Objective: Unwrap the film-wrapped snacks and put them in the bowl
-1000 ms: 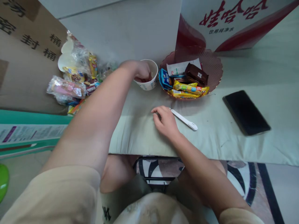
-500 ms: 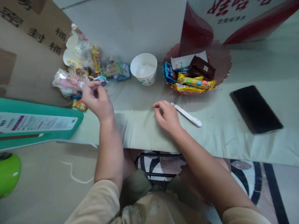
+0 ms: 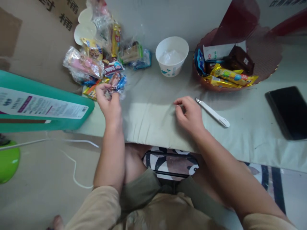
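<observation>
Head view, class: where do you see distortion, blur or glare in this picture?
Head view: wide-angle bending curves the table edge and the teal box; the snack pile is soft and its wrappers glint; the left hand on a wrapped sweet is slightly blurred; the phone is cut off at the right border.

From my headcam I see my own two bare forearms, each ending in a beige short sleeve (image 3: 96, 210) pushed up near the elbow. My left hand (image 3: 109, 102) and right hand (image 3: 189, 113) wear no rings, watch or gloves. Olive-green shorts (image 3: 146, 188) cover my lap.
</observation>
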Motion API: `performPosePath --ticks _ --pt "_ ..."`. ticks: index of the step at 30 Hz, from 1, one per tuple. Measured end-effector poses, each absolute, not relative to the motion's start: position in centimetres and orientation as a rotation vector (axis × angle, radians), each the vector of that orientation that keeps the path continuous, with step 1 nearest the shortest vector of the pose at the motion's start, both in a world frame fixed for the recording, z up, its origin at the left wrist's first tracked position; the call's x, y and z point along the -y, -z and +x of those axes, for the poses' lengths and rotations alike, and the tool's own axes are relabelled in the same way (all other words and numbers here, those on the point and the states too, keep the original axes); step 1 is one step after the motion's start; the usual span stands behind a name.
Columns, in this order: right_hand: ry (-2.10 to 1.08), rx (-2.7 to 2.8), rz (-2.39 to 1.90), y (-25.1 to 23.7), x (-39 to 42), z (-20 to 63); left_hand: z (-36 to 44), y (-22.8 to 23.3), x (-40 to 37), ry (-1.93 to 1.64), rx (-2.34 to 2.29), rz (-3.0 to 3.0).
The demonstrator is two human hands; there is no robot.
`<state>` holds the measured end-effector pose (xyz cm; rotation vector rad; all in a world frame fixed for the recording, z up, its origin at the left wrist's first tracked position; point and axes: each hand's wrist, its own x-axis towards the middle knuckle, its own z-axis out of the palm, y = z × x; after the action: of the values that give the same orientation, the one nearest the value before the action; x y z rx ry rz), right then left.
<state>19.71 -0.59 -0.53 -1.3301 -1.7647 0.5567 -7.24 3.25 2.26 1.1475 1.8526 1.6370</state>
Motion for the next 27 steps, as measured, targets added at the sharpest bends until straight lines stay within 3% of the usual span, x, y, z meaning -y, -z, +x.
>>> performPosePath --ticks 4,9,19,27 --pt "-0.259 1.789 -1.499 0.4 1.1 21.5 -5.3 -2.3 -2.3 -1.405 -1.241 0.664" --pt "-0.053 1.861 -1.796 1.1 2.8 24.7 -4.6 -1.2 -2.2 -1.01 -1.027 0.798" --pt "-0.118 1.862 -1.911 1.1 3.8 26.5 -3.4 2.6 -2.5 -0.977 -1.415 1.467" --pt "-0.306 1.869 -1.762 0.2 3.4 23.1 -1.2 2.0 -3.2 -1.08 -1.889 1.682"
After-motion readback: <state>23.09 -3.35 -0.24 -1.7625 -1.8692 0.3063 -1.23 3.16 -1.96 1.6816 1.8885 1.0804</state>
